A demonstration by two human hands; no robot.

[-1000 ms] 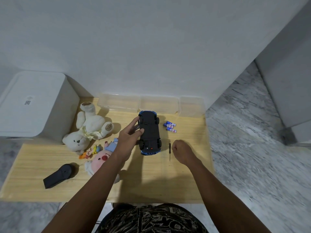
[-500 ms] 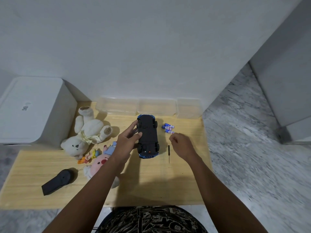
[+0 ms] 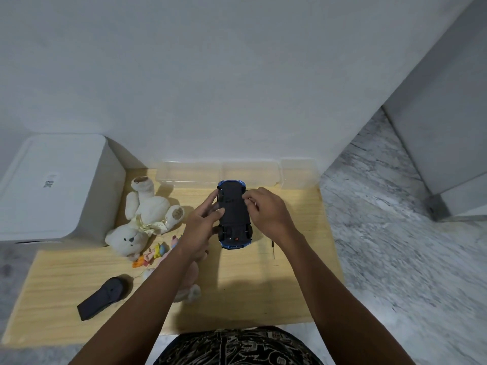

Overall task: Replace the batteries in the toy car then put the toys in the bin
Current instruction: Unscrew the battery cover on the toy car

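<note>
While the one toy car [image 3: 234, 214] lies belly-up on the wooden table [image 3: 66, 280], just in front of three clear bins [image 3: 189, 173] lined along the wall, the left hand [image 3: 201, 227] clasps its left flank with thumb and fingers curled on it. The right hand [image 3: 266, 212] rests at the car's right edge, fingertips pinched near the front wheel; whether they hold anything I cannot tell. Two plush toys lie left, a white bear [image 3: 142, 219] and a pink one [image 3: 184, 283] mostly under the forearm, plus one black remote [image 3: 104, 297] and one screwdriver [image 3: 273, 248].
</note>
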